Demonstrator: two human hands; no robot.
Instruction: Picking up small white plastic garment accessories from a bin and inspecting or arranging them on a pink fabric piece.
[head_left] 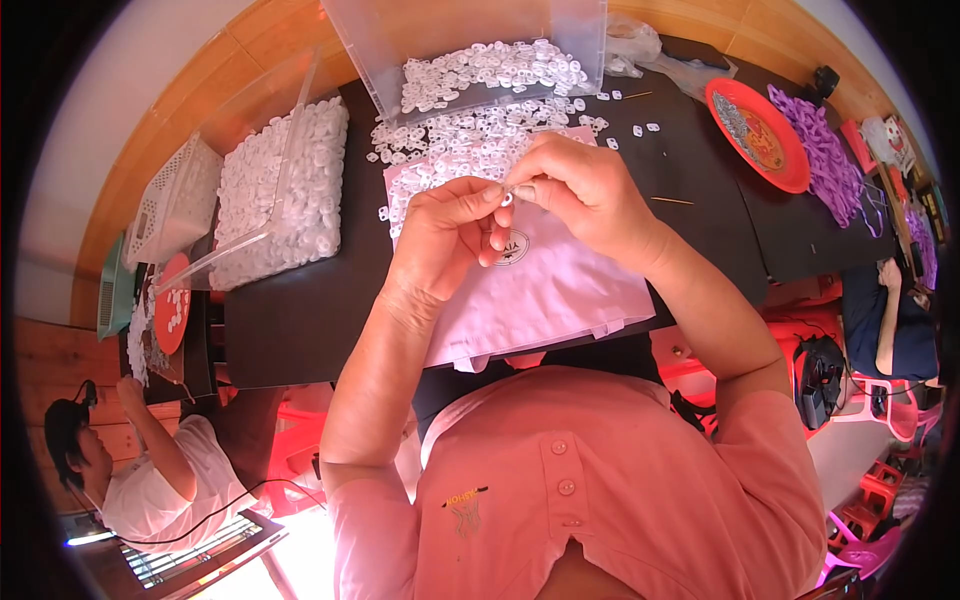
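Note:
My left hand [445,228] pinches a small white plastic piece [507,199] between thumb and forefinger, above a pink cloth bag [560,285] lying on the dark table. Right against that piece, my right hand [583,190] has its thumb and forefinger closed together. Whatever lies between those right fingertips is too small to make out. Just beyond my hands spreads a loose pile of similar white pieces [440,150], partly on the bag's far end. It runs up to a clear plastic bin [355,60] tipped toward me, with more pieces inside.
On the left stand a clear box [245,240] heaped with white pieces and a white perforated basket [165,200]. An orange-red plate [795,150] of small metal parts lies at right, beside purple strips [825,165]. Another person [165,470] sits at far left.

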